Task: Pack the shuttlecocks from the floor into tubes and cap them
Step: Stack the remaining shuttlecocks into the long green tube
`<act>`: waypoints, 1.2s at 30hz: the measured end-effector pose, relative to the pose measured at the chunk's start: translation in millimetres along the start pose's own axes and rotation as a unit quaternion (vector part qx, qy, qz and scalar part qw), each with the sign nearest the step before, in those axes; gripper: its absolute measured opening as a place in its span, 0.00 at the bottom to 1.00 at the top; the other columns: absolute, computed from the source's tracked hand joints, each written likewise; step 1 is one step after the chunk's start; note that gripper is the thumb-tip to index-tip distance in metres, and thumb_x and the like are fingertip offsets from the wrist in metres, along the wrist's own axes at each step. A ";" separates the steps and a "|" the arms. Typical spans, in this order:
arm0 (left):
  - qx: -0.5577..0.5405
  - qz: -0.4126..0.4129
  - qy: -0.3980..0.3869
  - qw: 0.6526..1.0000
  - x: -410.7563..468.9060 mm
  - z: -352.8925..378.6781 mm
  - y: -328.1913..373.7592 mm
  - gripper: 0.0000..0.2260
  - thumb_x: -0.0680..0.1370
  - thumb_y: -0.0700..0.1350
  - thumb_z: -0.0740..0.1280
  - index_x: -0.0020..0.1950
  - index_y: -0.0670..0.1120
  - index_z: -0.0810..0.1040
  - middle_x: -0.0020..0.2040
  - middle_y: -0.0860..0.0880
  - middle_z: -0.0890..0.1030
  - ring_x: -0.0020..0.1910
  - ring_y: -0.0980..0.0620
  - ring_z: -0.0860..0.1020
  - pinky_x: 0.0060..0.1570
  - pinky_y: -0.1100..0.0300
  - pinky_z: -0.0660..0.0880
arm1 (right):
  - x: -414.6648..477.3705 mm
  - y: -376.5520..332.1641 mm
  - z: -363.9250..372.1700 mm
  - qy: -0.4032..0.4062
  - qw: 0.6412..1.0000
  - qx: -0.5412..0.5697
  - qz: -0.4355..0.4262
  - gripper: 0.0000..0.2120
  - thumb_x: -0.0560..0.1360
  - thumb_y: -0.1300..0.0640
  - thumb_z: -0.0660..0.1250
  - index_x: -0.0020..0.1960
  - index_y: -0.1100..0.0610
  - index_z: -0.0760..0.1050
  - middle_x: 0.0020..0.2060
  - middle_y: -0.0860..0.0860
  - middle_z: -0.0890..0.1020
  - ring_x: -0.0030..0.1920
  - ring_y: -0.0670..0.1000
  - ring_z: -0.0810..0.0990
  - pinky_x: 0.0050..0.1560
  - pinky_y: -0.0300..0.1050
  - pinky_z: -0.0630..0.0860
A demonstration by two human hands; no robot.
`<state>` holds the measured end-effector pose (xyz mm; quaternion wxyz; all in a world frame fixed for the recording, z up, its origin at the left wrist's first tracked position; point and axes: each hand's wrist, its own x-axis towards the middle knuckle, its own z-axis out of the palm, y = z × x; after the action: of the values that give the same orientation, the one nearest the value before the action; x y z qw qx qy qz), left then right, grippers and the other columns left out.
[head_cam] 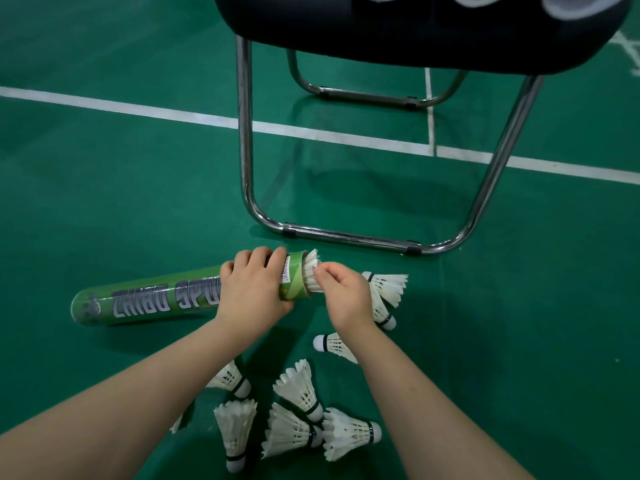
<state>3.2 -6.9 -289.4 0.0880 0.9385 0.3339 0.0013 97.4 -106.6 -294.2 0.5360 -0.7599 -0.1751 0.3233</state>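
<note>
A green tube [145, 303] lies sideways just above the floor, its open end to the right. My left hand [252, 289] grips it near that end. A white shuttlecock [311, 271] sticks out of the opening, feathers outward, and my right hand [343, 292] pinches its feather rim. Several loose shuttlecocks lie on the floor: two beside my right hand [388, 289], one under my right wrist [332, 345], and a cluster near my forearms [294, 420]. No cap is in sight.
A chair with a black seat [415, 32] and chrome legs [246, 150] stands just behind the tube; its floor rail [346, 235] runs close to my hands. White court lines [138, 109] cross the green floor.
</note>
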 end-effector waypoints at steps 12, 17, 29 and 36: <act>-0.007 0.044 0.010 0.999 -3.7 8.3 36.8 0.33 0.63 0.53 0.75 0.66 0.47 0.71 0.59 0.45 0.76 0.58 0.42 0.72 0.55 0.48 0.66 | 1.8 -17.3 -36.7 -0.299 0.945 -0.028 0.130 0.27 0.77 0.42 0.57 0.72 0.54 0.61 0.60 0.43 0.66 0.54 0.42 0.70 0.53 0.28 0.64; -0.024 0.052 0.013 0.998 1.6 4.7 46.1 0.33 0.65 0.54 0.72 0.68 0.49 0.68 0.60 0.48 0.74 0.60 0.45 0.70 0.56 0.49 0.64 | 7.6 -15.2 -35.5 -0.215 0.969 -0.025 0.124 0.29 0.75 0.40 0.63 0.67 0.60 0.65 0.53 0.49 0.74 0.52 0.47 0.71 0.50 0.38 0.68; -0.045 0.037 -0.025 0.998 16.6 -2.3 49.6 0.37 0.67 0.61 0.70 0.71 0.52 0.60 0.66 0.52 0.69 0.65 0.49 0.65 0.62 0.52 0.60 | 38.3 51.6 -88.2 0.258 0.955 -0.118 0.089 0.09 0.77 0.51 0.60 0.47 0.56 0.74 0.42 0.49 0.80 0.39 0.49 0.74 0.38 0.42 0.66; -0.059 0.029 -0.010 0.998 21.7 0.4 48.9 0.38 0.67 0.61 0.71 0.72 0.52 0.60 0.67 0.52 0.69 0.66 0.49 0.65 0.63 0.52 0.59 | 54.8 81.4 -94.5 0.118 0.947 -0.228 0.193 0.22 0.74 0.42 0.62 0.62 0.55 0.73 0.56 0.49 0.79 0.56 0.53 0.76 0.50 0.44 0.68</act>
<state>50.7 -30.6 -282.9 0.1468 0.9408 0.3051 0.0145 195.0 -168.9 -365.9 0.2926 -0.9138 -0.0294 0.2802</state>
